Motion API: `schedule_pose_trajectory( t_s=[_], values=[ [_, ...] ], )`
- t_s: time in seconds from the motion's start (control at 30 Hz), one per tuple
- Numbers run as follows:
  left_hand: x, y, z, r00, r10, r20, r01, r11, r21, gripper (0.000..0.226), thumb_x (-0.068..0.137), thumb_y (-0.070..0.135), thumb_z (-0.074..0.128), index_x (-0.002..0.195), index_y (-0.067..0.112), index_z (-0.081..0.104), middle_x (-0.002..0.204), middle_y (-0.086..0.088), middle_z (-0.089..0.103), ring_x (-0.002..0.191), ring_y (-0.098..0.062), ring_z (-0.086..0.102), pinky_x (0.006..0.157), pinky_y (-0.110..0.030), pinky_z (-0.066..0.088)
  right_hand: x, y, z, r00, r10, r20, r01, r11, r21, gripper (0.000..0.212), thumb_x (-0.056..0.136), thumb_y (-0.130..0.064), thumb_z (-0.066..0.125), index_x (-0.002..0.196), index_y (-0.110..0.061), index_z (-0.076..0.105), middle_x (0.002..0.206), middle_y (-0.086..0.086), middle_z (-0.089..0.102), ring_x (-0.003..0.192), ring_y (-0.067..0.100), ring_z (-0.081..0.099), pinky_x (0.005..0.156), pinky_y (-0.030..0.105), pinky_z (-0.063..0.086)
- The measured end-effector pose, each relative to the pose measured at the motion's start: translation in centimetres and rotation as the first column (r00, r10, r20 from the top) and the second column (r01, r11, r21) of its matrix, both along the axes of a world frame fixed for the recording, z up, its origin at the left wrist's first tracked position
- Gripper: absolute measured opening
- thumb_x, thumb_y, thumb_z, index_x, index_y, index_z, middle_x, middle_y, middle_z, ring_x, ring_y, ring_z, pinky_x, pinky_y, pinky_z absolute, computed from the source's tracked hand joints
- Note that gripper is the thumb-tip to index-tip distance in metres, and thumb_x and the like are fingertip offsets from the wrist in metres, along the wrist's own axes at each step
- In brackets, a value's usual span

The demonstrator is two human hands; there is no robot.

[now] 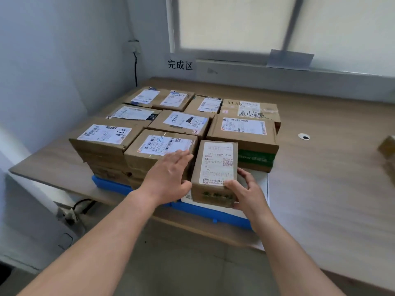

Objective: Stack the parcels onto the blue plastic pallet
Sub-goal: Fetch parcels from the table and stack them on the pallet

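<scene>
A blue plastic pallet [111,184] lies on the wooden table, loaded with several labelled cardboard parcels [181,122] packed side by side. At the pallet's front stands a narrow parcel [215,165] with a white label on top. My right hand [245,189] grips its near right corner, thumb on the label, fingers round the right side. My left hand [171,174] lies flat with straight fingers against that parcel's left side, next to the neighbouring parcel [162,146]. A white sheet [259,180] shows under the narrow parcel.
The wooden table [320,167] stretches to the right with a cable hole [304,136] and another cardboard box [388,150] at the right edge. A wall with a socket and cable [135,60] stands at the left, a window behind.
</scene>
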State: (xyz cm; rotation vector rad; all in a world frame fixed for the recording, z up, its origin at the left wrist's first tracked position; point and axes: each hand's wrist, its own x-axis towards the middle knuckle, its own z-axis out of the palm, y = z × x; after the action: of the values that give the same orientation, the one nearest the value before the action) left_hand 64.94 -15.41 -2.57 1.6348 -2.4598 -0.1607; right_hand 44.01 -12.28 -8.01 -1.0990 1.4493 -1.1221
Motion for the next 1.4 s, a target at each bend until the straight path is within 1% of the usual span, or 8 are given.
schedule_pose_trajectory(
  t_s=[0.17,0.3,0.47,0.57,0.77,1.07,1.2,1.4],
  values=[
    [0.7,-0.4,0.0,0.999,-0.041,0.027,0.043,0.998,-0.044,0.075,0.087,0.048,0.054,0.150,0.024,0.021,0.157,0.008,0.018,0.144,-0.010,0.013,0.117,-0.030,0.012,1.4,-0.6,0.1,0.994,-0.076,-0.084,0.080,0.996,0.040,0.060,0.089,-0.044,0.060,0.142,-0.026,0.038,0.125,0.003,0.057,0.106,0.016,0.058,0.090,0.041,0.054],
    [0.7,-0.7,0.0,0.996,-0.050,0.073,0.055,0.996,-0.076,0.077,0.087,0.057,0.053,0.150,0.026,0.020,0.156,0.009,0.019,0.144,-0.011,0.014,0.117,-0.032,0.013,1.6,-0.9,0.5,0.969,0.016,-0.248,-0.009,1.000,0.029,0.055,0.094,-0.048,0.050,0.143,-0.026,0.040,0.133,-0.001,0.056,0.111,0.014,0.056,0.091,0.036,0.052],
    [0.8,-1.2,-0.1,0.995,-0.048,0.088,0.056,0.994,-0.092,0.069,0.091,0.049,0.053,0.149,0.027,0.023,0.155,0.008,0.022,0.143,-0.012,0.017,0.117,-0.034,0.013,0.8,-0.9,0.6,0.940,0.176,-0.292,-0.165,0.984,0.063,0.092,0.081,-0.045,0.070,0.153,-0.034,0.013,0.139,-0.013,0.048,0.121,0.012,0.051,0.101,0.037,0.048],
    [0.8,-1.3,-0.1,0.995,-0.049,0.085,0.057,0.993,-0.101,0.065,0.092,0.044,0.053,0.148,0.028,0.025,0.154,0.009,0.024,0.142,-0.012,0.019,0.116,-0.033,0.014,0.6,-1.0,0.5,0.912,0.188,-0.365,-0.177,0.982,0.065,0.092,0.085,-0.027,0.072,0.152,-0.040,0.010,0.139,-0.014,0.049,0.122,0.011,0.052,0.101,0.035,0.047],
    [0.8,-1.6,-0.2,0.995,-0.059,0.080,0.067,0.992,-0.106,0.059,0.093,0.041,0.051,0.147,0.029,0.028,0.153,0.010,0.027,0.141,-0.011,0.021,0.116,-0.032,0.014,0.4,-1.6,0.6,0.884,0.205,-0.421,-0.180,0.979,0.098,0.093,0.088,-0.030,0.068,0.151,-0.043,0.001,0.144,-0.011,0.046,0.125,0.016,0.051,0.105,0.043,0.044],
    [1.3,-1.7,-0.4,0.997,-0.065,0.034,0.069,0.988,-0.139,0.059,0.093,0.042,0.052,0.146,0.029,0.030,0.151,0.010,0.031,0.140,-0.011,0.024,0.114,-0.033,0.019,0.5,-1.6,-0.1,0.870,0.207,-0.447,-0.169,0.978,0.126,0.100,0.085,-0.024,0.072,0.151,-0.043,-0.002,0.137,-0.010,0.053,0.119,0.012,0.055,0.105,0.041,0.044],
    [1.2,-1.7,-0.2,0.997,-0.077,0.005,0.077,0.985,-0.157,0.062,0.092,0.048,0.051,0.146,0.027,0.029,0.148,0.007,0.036,0.137,-0.014,0.030,0.112,-0.034,0.025,0.5,-1.4,0.6,0.843,0.193,-0.502,-0.138,0.980,0.146,0.105,0.082,-0.025,0.075,0.152,-0.038,-0.003,0.150,-0.005,0.038,0.123,0.017,0.050,0.106,0.041,0.043],
    [-0.5,-1.1,0.5,0.991,-0.059,-0.119,0.026,0.966,-0.259,0.057,0.089,0.046,0.057,0.138,0.020,0.044,0.138,0.001,0.050,0.128,-0.018,0.044,0.104,-0.036,0.035,-1.0,0.2,2.1,0.704,0.085,-0.705,-0.071,0.996,0.049,0.081,0.089,-0.029,0.066,0.153,-0.029,0.016,0.153,-0.003,0.030,0.123,0.013,0.049,0.097,0.031,0.045]
  ],
)
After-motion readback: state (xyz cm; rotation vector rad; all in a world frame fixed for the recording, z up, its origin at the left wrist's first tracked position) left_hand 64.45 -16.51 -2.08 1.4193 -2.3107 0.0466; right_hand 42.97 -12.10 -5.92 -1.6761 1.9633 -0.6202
